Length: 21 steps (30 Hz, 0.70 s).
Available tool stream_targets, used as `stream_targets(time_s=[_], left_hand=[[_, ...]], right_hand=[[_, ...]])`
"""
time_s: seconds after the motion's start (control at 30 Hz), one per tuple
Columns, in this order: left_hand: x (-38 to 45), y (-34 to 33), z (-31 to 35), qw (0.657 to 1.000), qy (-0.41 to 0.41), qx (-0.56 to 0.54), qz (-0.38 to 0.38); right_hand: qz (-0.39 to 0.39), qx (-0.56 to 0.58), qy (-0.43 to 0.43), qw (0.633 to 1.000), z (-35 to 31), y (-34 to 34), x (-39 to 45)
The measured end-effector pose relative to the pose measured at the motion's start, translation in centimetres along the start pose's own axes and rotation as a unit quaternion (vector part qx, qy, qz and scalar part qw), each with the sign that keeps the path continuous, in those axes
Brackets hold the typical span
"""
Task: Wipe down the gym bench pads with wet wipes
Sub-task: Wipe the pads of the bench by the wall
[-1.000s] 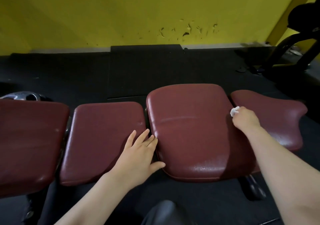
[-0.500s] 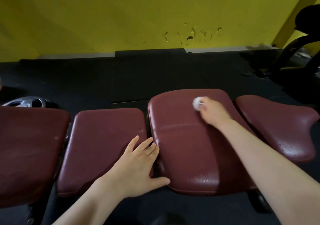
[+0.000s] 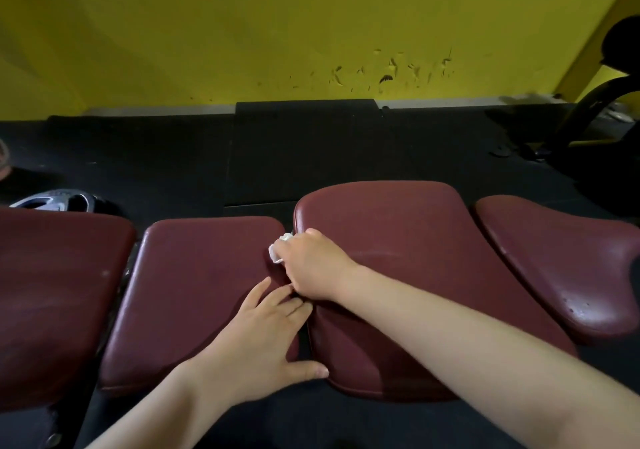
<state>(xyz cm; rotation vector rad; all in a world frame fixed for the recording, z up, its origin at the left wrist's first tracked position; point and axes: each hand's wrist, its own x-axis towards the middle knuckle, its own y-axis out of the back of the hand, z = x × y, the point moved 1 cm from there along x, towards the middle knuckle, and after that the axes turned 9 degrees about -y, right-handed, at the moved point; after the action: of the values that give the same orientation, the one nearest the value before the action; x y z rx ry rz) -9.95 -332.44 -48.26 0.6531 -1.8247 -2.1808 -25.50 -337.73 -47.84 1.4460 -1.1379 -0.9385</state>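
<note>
Grip: right hand (image 3: 313, 268) curled tight round balled wet wipe (image 3: 278, 251), at left edge of big pad (image 3: 415, 258). Left hand (image 3: 263, 337) flat, holds nothing, braced on next pad (image 3: 194, 292). Wipe prob. soft, light, damp; pinch whole wad. Vinyl likely slick.

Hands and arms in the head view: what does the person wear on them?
Nothing shows on either. The left hand and right hand have no gloves, rings or watch, and both forearms are bare to the frame edge, with no sleeves in view.

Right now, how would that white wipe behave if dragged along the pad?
The wet wipe looks soft and floppy, bunched in the right hand. It probably glides easily, since the maroon pad looks smooth and glossy.
</note>
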Motion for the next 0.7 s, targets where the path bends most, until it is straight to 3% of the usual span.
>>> stream_targets(time_s=[0.07, 0.13, 0.27, 0.37, 0.43, 0.5, 0.6, 0.67, 0.7], left_hand=[[0.0, 0.0, 0.1, 1.0, 0.001, -0.005, -0.002], [0.1, 0.0, 0.0, 1.0, -0.001, 0.004, -0.006], [0.2, 0.2, -0.1, 1.0, -0.006, -0.009, -0.005], [0.4, 0.1, 0.1, 1.0, -0.001, 0.001, -0.001], [0.6, 0.1, 0.3, 1.0, 0.004, 0.003, 0.002], [0.7, 0.1, 0.3, 1.0, 0.007, -0.003, 0.003], [0.7, 0.1, 0.3, 1.0, 0.01, -0.001, 0.007], [0.6, 0.1, 0.5, 1.0, 0.014, 0.002, 0.01], [0.6, 0.1, 0.6, 1.0, 0.016, 0.002, 0.012]], right_hand=[[0.031, -0.022, -0.023, 0.999, 2.3, 0.3, 0.4], [0.074, -0.045, -0.148, 0.985, 8.9, 1.4, -0.4], [0.08, -0.04, -0.471, 0.877, 24.2, 2.7, -6.5], [0.081, 0.045, -0.582, 0.808, 27.9, 2.2, -8.9], [0.131, 0.076, -0.54, 0.828, 25.5, 2.3, -6.4], [0.164, 0.09, -0.419, 0.888, 20.0, 2.9, -2.2], [0.093, 0.091, -0.191, 0.973, 9.3, 2.0, 2.8], [0.04, 0.044, -0.057, 0.997, 4.7, 1.2, 4.1], [0.038, 0.016, -0.036, 0.999, 4.5, 1.1, 4.3]])
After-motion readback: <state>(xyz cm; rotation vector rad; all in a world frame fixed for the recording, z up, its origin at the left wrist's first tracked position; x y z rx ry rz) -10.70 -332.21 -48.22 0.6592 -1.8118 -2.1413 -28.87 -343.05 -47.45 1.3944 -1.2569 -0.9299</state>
